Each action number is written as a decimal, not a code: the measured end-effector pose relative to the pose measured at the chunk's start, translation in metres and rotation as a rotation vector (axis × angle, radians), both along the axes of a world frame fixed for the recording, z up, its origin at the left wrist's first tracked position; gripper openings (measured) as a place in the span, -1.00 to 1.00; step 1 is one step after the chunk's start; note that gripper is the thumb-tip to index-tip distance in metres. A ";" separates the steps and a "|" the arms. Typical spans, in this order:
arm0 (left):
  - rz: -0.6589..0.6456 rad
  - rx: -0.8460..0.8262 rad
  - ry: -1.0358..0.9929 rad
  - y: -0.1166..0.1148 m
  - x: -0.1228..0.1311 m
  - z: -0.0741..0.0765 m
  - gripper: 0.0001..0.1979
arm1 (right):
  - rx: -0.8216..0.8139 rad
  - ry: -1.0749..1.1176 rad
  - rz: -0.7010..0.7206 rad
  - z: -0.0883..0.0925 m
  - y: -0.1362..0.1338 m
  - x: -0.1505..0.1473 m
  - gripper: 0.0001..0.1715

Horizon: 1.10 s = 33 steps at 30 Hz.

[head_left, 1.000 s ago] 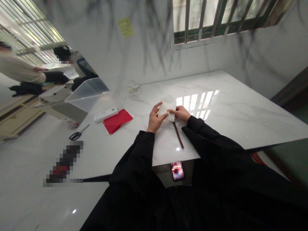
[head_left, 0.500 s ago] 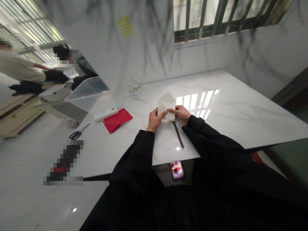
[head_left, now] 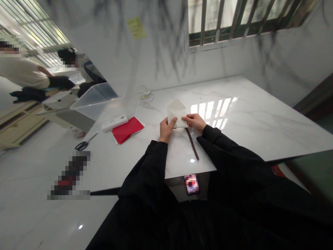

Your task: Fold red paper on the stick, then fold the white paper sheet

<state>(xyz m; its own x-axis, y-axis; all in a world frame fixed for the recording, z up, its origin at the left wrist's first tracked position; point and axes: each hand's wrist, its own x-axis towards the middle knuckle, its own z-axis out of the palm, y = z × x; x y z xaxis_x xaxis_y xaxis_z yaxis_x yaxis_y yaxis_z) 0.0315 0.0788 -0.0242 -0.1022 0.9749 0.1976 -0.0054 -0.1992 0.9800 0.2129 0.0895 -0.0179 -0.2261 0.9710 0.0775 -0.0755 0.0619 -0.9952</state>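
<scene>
Over the white marbled table (head_left: 260, 121) I hold a cream paper envelope (head_left: 176, 110), its pointed flap up and away from me. My left hand (head_left: 166, 130) grips its lower left part, thumb on the front face. My right hand (head_left: 195, 121) pinches its right edge between thumb and fingers. Just below the envelope a thin dark brown stick (head_left: 193, 145) lies on the table, its far end close under the paper.
Left of my hands lie red paper sheets (head_left: 127, 130), a white oblong device (head_left: 114, 123) and black-handled scissors (head_left: 84, 143). A clear plastic bin (head_left: 96, 99) stands farther back. A phone (head_left: 191, 184) rests below the table edge. Two people sit at far left.
The envelope has shifted slightly left and turned more upright. My right hand's fingers have moved from its lower middle to its right edge.
</scene>
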 end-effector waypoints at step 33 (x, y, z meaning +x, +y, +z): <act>0.057 0.057 0.107 -0.003 -0.001 0.004 -0.45 | 0.037 -0.057 0.043 0.011 -0.008 -0.001 -0.50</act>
